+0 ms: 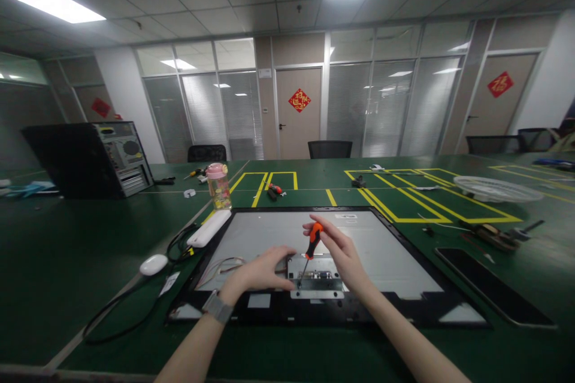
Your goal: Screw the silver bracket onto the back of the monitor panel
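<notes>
A monitor panel (386, 245) lies face down on the green table, its grey metal back up inside a black frame. Near its front edge sits a small metal circuit board cover (318, 284). My right hand (339, 248) is closed around an orange-and-black screwdriver (311, 246), held nearly upright with the tip down on the cover. My left hand (265, 269), with a watch on its wrist, rests on the panel just left of the cover, fingers curled against its edge. Thin coloured wires (222, 266) run across the panel to the left.
A white mouse (153, 264) with a black cable, a white bar (209, 228) and a pink-lidded bottle (218, 186) lie left. A computer case (92, 158) stands far left. A dark bezel strip (492, 287), a white fan grille (496, 188) and small tools sit right. Office chairs line the far edge.
</notes>
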The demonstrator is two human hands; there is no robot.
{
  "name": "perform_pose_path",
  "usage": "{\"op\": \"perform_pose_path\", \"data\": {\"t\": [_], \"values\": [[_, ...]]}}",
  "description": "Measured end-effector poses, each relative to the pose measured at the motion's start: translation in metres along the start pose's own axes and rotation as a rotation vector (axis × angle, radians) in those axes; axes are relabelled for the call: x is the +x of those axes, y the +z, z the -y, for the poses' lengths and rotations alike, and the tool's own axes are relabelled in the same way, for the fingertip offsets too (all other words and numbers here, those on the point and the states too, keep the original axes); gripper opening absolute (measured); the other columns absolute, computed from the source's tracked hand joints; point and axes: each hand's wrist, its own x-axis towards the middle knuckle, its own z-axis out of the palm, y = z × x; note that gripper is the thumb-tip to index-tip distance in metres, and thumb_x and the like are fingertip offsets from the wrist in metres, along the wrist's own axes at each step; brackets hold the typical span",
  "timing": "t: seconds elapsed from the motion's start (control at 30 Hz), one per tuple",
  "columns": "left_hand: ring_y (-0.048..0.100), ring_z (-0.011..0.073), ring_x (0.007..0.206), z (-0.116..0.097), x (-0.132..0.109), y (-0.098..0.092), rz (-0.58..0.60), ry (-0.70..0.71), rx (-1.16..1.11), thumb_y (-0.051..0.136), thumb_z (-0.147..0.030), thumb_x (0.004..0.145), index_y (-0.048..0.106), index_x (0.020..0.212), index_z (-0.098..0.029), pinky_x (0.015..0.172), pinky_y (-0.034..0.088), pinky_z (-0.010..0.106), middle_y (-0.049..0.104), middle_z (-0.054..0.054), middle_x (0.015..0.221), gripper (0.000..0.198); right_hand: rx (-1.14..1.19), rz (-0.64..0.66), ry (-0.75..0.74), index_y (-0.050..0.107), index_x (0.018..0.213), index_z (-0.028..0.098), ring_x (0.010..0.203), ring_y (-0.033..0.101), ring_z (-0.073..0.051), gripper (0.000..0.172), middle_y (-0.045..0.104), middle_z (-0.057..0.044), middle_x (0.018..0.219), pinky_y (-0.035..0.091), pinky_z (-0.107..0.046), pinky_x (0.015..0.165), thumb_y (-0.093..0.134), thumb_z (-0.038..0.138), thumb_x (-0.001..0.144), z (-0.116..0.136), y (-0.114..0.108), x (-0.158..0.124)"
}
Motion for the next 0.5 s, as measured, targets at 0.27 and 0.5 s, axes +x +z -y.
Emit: {"op": "perform_pose_path", "data": {"t": [0.27, 0.5], "values": [[0.046, 0.0304, 0.123, 0.0001, 0.0005, 0.0003, 0.002, -0.016, 0.004, 0.078, -0.036, 0.066, 0.047, 0.133, -0.024, 0.105, 0.035, 0.040, 0.050, 0.009, 0.134, 0.075, -0.086, -0.026, -0.068, 0.069, 0.106, 0.026, 0.081, 0.063, -0.020, 0.027, 0.064, -0.003, 0.090, 0.049, -0.034, 0.080, 0.062, 0.040, 0.084, 0.0004, -0.0004, 0.0010], [0.046, 0.0307, 0.123, 0.0005, 0.0005, -0.0003, 0.010, -0.013, 0.014, 0.077, -0.036, 0.067, 0.047, 0.134, -0.025, 0.104, 0.036, 0.041, 0.050, 0.009, 0.133, 0.074, -0.043, -0.012, -0.024, 0.066, 0.118, 0.026, 0.091, 0.065, -0.024, 0.037, 0.071, -0.006, 0.095, 0.046, -0.043, 0.091, 0.057, 0.045, 0.087, 0.0025, -0.0033, 0.0012]]}}
